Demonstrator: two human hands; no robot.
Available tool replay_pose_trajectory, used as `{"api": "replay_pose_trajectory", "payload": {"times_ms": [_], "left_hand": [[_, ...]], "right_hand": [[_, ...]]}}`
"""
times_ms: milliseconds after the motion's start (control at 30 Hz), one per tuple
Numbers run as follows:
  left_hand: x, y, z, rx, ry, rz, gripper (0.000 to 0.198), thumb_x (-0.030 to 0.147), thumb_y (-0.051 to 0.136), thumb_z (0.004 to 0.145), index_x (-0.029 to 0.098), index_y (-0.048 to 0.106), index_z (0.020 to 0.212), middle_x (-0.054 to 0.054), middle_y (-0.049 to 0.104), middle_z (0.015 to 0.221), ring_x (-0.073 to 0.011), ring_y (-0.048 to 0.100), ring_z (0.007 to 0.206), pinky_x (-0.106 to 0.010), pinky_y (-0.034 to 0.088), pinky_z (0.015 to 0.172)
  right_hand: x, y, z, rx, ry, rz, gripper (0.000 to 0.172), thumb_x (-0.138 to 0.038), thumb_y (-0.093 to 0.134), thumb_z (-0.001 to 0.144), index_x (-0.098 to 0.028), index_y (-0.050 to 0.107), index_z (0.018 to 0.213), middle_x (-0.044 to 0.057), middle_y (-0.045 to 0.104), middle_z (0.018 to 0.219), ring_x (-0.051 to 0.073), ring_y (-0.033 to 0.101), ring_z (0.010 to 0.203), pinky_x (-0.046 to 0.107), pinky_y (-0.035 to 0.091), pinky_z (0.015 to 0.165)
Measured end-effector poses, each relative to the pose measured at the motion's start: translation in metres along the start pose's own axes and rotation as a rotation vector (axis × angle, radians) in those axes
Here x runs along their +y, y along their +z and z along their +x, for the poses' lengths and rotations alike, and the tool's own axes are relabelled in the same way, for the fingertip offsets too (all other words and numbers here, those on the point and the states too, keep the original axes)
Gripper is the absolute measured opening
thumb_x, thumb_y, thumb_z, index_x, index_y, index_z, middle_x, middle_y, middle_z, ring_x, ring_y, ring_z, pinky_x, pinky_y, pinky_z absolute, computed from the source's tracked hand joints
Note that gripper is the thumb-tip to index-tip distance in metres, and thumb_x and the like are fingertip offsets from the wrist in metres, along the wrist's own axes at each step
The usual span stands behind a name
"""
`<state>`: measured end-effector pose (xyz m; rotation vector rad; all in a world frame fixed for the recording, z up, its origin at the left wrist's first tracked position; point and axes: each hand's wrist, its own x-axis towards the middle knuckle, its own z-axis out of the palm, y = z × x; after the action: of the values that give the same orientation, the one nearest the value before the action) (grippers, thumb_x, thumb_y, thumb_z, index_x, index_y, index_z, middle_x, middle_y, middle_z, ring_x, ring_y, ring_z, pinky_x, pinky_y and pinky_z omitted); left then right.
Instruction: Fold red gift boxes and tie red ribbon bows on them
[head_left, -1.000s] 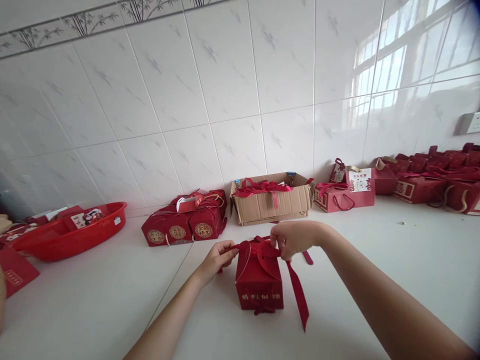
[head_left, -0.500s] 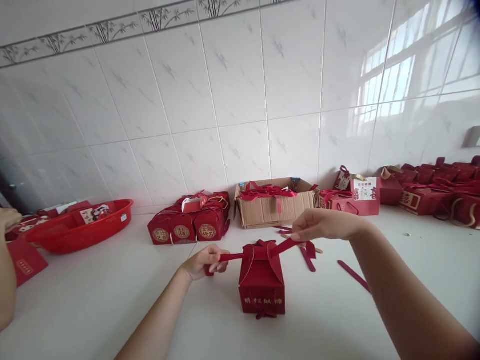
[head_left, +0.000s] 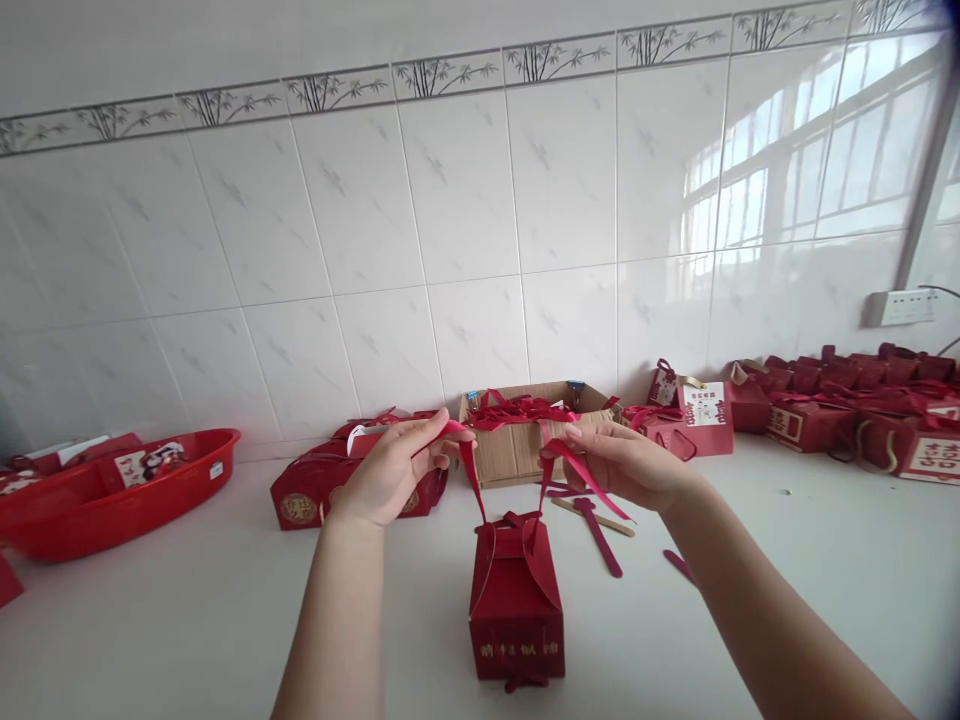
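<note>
A small red gift box (head_left: 516,610) with gold characters stands upright on the white counter between my forearms. From its folded top a red ribbon (head_left: 471,478) rises in two lengths. My left hand (head_left: 401,465) pinches one length up and to the left of the box. The other length is pinched by my right hand (head_left: 619,460), with a loose tail hanging beyond the fingers. Both hands are raised above the box and do not touch it. A bow of ribbon shows at the box's lower front edge.
Behind stands a cardboard carton (head_left: 510,455) full of red ribbons. Finished red boxes (head_left: 300,505) sit at left, beside a red basin (head_left: 127,500). More red boxes (head_left: 810,425) line the right. Loose dark red strips (head_left: 600,540) lie right of the box.
Both hands have risen, drawing the ribbon ends from sideways to upward above the box. The view has shifted, and a person's arm at the left edge is out of sight.
</note>
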<state>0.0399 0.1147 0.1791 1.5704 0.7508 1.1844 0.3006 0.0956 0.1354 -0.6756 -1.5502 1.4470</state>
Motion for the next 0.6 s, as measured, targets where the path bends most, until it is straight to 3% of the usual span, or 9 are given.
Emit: {"api": "replay_pose_trajectory", "payload": {"times_ms": [100,233,367,467,600], "left_hand": [[0.008,0.003,-0.013,-0.015,0.045,0.077,0.035,0.045,0.055,0.084,0.015,0.074,0.085,-0.012,0.071,0.093,-0.0229,0.063,0.088,-0.027,0.049,0.067],[0.02,-0.004,-0.031,-0.071,0.033,0.239,0.022,0.031,0.068,0.076,0.019,0.073,0.094,-0.008,0.071,0.096,-0.0247,0.064,0.094,-0.026,0.051,0.068],[0.026,-0.001,-0.036,-0.087,0.014,0.393,0.03,0.024,0.071,0.071,0.022,0.072,0.1,-0.007,0.072,0.087,-0.0244,0.067,0.083,-0.023,0.049,0.052],[0.022,0.008,-0.031,-0.032,0.047,0.458,0.026,0.027,0.07,0.072,0.021,0.073,0.097,-0.007,0.072,0.081,-0.024,0.067,0.08,-0.024,0.05,0.053],[0.015,0.017,-0.026,0.036,0.148,0.426,0.021,0.025,0.071,0.07,0.02,0.075,0.09,-0.005,0.071,0.077,-0.0216,0.067,0.075,-0.026,0.052,0.059]], "right_hand": [[-0.001,0.01,0.0,0.102,-0.074,-0.125,0.048,-0.058,0.046,0.086,-0.02,0.069,0.103,0.004,0.063,0.078,0.014,0.057,0.071,0.029,0.047,0.071],[-0.004,0.026,-0.001,0.358,-0.2,-0.464,0.045,-0.056,0.044,0.088,-0.024,0.068,0.109,0.005,0.065,0.089,0.02,0.058,0.09,0.034,0.046,0.083],[-0.003,0.038,0.0,0.38,-0.285,-0.475,0.034,-0.047,0.053,0.086,-0.026,0.066,0.109,0.005,0.066,0.107,0.023,0.057,0.104,0.035,0.047,0.086],[-0.001,0.041,0.002,0.404,-0.368,-0.388,0.028,-0.04,0.059,0.083,-0.023,0.067,0.104,0.006,0.066,0.104,0.021,0.06,0.097,0.034,0.048,0.082],[-0.001,0.042,0.001,0.495,-0.412,-0.428,0.032,-0.035,0.062,0.081,-0.024,0.065,0.111,0.002,0.063,0.079,0.017,0.058,0.073,0.033,0.049,0.067]]}}
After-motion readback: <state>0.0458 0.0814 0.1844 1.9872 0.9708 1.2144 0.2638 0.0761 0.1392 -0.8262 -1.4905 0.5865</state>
